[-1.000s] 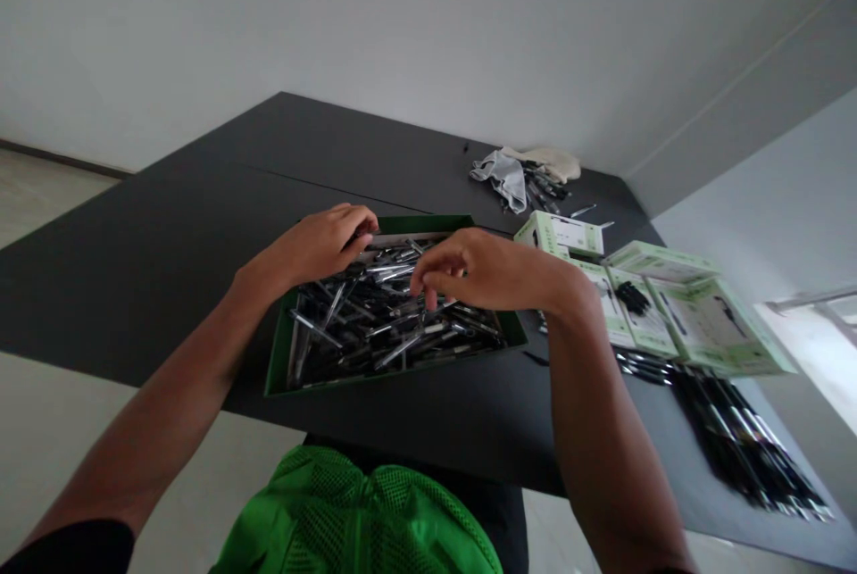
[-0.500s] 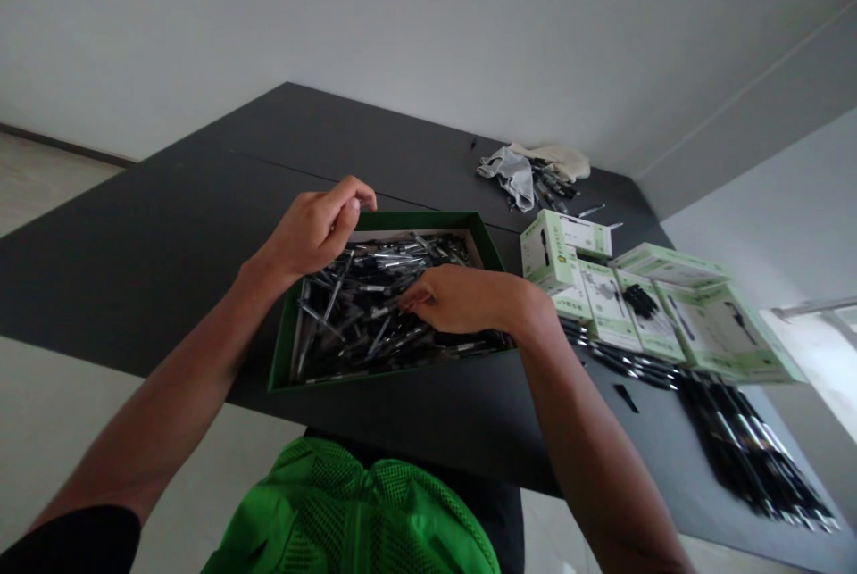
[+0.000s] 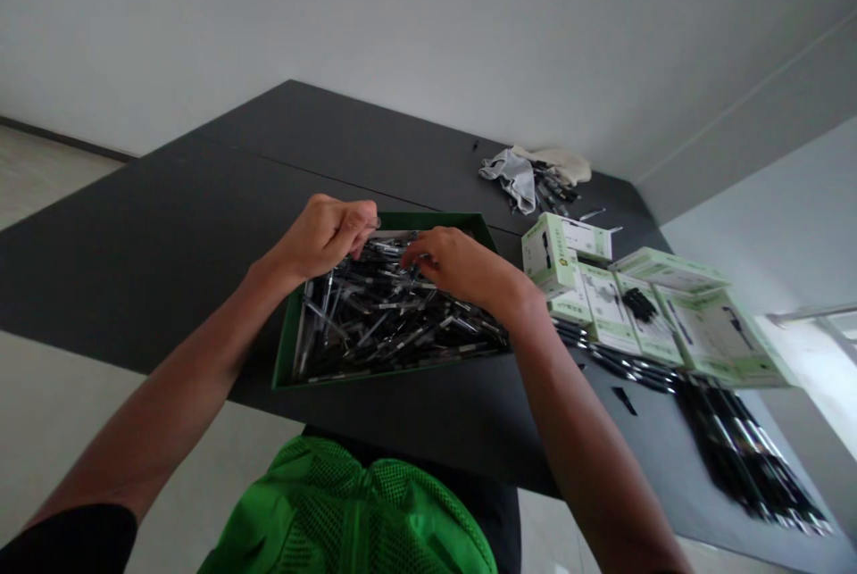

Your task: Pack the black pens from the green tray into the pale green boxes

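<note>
The person's left hand [image 3: 328,233] is curled almost into a fist over the far left part of a green box [image 3: 287,342]; a small clear bit shows at its fingertips, though I can't tell what it is. Just beside it, the right hand [image 3: 459,263] dips palm-down with fingers bent and partly gathered; whether it has hold of a pen I can't make out. Loose pens [image 3: 402,324] lie jumbled in the box, below and nearer me than both hands. To the right of the right hand stand green-and-white cartons [image 3: 606,304], and farther right and nearer lies a bundle of pens [image 3: 743,445]. Beyond that hand, a grey cloth [image 3: 512,174] is crumpled on the dark table [image 3: 415,418]
</note>
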A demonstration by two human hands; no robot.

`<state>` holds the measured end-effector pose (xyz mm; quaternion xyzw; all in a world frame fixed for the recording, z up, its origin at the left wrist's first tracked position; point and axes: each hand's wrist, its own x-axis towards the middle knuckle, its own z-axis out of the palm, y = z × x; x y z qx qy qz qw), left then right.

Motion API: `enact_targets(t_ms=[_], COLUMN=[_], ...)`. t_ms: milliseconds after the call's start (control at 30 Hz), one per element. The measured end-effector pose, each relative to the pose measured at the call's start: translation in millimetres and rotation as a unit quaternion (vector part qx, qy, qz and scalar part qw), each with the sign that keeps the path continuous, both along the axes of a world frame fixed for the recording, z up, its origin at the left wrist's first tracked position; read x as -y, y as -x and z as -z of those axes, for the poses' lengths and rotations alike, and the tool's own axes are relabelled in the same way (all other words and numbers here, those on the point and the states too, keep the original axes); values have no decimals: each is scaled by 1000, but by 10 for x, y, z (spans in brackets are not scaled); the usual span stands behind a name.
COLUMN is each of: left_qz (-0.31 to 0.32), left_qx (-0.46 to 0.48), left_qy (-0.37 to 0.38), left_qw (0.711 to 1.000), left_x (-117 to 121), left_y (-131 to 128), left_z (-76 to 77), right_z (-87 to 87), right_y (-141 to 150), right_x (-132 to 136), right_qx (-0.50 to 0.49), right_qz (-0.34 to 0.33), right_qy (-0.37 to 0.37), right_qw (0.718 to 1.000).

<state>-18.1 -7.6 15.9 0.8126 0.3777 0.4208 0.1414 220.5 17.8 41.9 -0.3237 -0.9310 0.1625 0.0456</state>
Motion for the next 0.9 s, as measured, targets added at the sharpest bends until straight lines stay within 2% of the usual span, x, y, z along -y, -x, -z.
enact_targets(t_ms=[133,367,667,900], left_qz=[-23,-83,-91,-89], left_qx=[-8,-14,-37,-41], left_qy=[7,7,6,13], left_qw=[1000,996,995,995], left_x=[-15,-29,-13,-14], left_y=[-23,-43,-63,-68], left_z=[-22,-18,-51,-53], right_z=[72,58,70,86], right_y=[102,152,92,119], right_x=[62,144,106,142], right_qx=[71,126,126,156], right_qz=[27,41,21,14], right_qy=[29,47,156,141], right_qw=[997,990,979,978])
